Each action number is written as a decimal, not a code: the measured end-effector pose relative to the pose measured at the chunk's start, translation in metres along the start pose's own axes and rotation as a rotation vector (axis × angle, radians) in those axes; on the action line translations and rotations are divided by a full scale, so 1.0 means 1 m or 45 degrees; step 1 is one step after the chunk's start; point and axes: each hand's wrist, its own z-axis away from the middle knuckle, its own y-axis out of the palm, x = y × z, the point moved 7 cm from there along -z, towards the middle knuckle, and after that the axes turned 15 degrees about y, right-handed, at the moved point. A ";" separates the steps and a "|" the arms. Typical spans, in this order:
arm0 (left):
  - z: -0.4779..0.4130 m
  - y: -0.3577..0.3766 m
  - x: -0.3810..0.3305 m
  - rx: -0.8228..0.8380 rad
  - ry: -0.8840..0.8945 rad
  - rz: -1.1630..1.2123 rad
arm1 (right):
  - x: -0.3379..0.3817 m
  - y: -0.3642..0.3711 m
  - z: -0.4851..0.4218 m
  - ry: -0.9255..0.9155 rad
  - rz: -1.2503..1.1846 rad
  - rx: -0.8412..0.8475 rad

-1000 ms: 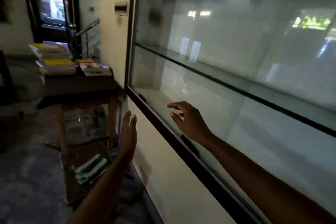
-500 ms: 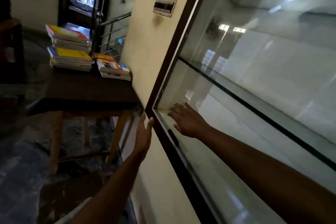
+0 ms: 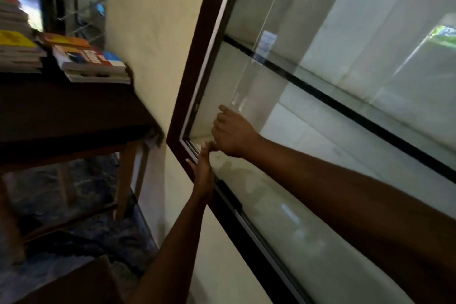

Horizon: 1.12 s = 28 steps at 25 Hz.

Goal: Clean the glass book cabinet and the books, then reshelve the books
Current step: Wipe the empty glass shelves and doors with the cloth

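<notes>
Trouble, as we judge it from the head view, would start at the lower left corner of the glass book cabinet (image 3: 197, 57). The right hand (image 3: 234, 131) is there, its fingers curled round the free edge of the sliding pane (image 3: 308, 44), as far as we can see past the back of the hand. The left hand (image 3: 203, 170) lies edge-on against the bottom track (image 3: 256, 237), fingers (image 3: 204, 153) straight and together, and touches the right hand.

We see three risks:
- Those straight fingers sit between the pane's edge and the frame, so a quick slide toward the corner could pinch them.
- A pull at one low point of the edge could tilt the pane so that it jams or lifts out of the track.
- Bare skin on the glass will leave smears to wipe again.

The inner shelf (image 3: 333, 103) holds nothing we can see. The books (image 3: 91, 61) wait on the counter (image 3: 74, 106) just left of the cabinet, and the small stack lies near its corner. A careless elbow there might knock it off.
</notes>
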 end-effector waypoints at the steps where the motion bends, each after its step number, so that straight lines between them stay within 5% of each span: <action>1: 0.004 0.002 0.003 0.010 0.002 0.049 | 0.000 -0.002 0.002 0.008 -0.010 0.004; 5: 0.035 0.014 0.005 0.037 -0.002 0.131 | -0.003 -0.002 0.035 0.006 -0.093 0.017; 12: 0.138 0.057 -0.018 0.269 0.105 0.067 | -0.011 0.002 0.151 0.015 -0.062 -0.382; 18: 0.207 0.082 -0.012 0.333 -0.053 0.057 | -0.021 -0.006 0.227 0.017 -0.094 -0.472; 28: 0.281 0.124 -0.030 0.388 0.019 0.018 | -0.029 -0.003 0.303 0.045 -0.163 -0.520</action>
